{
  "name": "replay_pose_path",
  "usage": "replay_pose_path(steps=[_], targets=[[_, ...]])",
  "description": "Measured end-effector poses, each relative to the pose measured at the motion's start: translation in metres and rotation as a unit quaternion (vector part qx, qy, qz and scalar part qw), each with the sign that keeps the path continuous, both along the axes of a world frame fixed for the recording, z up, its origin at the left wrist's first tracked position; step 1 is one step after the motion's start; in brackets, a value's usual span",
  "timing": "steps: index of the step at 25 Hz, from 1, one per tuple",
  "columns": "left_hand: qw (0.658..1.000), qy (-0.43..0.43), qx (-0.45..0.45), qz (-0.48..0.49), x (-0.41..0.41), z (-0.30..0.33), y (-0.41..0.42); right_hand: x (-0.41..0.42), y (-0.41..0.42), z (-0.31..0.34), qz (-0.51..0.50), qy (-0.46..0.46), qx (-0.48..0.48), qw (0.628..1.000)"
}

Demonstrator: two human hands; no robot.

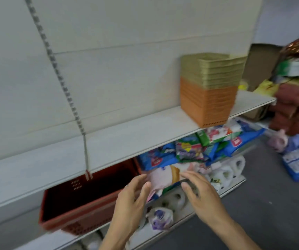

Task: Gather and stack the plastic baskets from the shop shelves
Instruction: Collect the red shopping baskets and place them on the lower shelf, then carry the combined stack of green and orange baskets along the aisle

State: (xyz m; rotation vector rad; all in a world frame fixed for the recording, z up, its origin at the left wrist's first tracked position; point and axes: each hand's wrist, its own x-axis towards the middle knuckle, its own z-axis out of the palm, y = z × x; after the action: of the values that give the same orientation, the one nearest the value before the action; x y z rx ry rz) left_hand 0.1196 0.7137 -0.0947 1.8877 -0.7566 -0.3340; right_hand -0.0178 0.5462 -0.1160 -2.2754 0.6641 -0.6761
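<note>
With both hands, left (130, 201) and right (202, 197), open and empty, grip the red basket (83, 201) by its rim, slide out level from under the shelf (109, 141).

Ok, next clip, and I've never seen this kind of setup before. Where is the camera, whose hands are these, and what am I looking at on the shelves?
There is no machine here. A person wears a wide-angle camera on the head, so the single picture looks forward and down at their own two hands. The left hand and the right hand both reach forward with relaxed fingers and hold nothing. On the upper shelf stands a stack of baskets, green ones nested on top of orange ones. Under that shelf sits a large red basket, which looks empty inside. Right of it lie colourful packets, with white bottles below. The picture is a little blurred, so labels cannot be read.
</note>
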Motion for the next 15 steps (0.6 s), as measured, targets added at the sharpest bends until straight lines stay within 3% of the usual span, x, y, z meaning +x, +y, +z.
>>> replay_pose_path(steps=[10, 12, 15], targets=[[0.990, 0.052, -0.129, -0.030, -0.055, 0.094, -0.292, -0.079, -0.304, 0.091, -0.040, -0.107, 0.019, 0.993], [0.988, 0.071, -0.139, -0.010, -0.052, 0.104, -0.333, -0.073, -0.352, 0.105, -0.036, -0.118, 0.054, 0.991], [0.989, 0.081, -0.125, 0.024, -0.029, 0.105, -0.376, -0.048, -0.401, 0.118, -0.015, -0.158, 0.180, 0.971]])
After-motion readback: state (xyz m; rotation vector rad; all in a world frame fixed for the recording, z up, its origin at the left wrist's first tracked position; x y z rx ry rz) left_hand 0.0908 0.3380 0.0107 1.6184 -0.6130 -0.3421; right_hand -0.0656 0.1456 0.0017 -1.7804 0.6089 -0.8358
